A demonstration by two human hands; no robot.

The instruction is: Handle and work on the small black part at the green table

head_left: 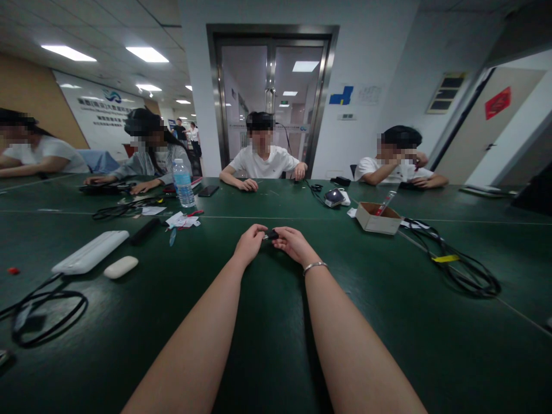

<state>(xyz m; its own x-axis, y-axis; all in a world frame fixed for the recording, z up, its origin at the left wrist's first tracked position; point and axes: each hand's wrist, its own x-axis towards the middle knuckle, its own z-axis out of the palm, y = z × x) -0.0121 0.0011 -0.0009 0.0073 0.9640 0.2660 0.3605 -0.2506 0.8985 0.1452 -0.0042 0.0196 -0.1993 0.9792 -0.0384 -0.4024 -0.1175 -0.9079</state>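
A small black object with a silvery end, much like a USB stick [271, 234], is held between my two hands just above the green table [276, 322]. My right hand [294, 244] pinches its black body from the right, fingers curled, a silver bangle on the wrist. From the left, the closed fingertips of my left hand [250, 244] meet the silvery end. The fingers cover part of the object, so its exact kind is hard to make out.
To the left lie a white power bank [91, 252], a white oval case [121, 267] and a black cable [49, 319]. Farther back stands a water bottle [183, 184]. A small cardboard box [378, 219] and coiled cables [470, 276] are at the right. Several people sit across the table.
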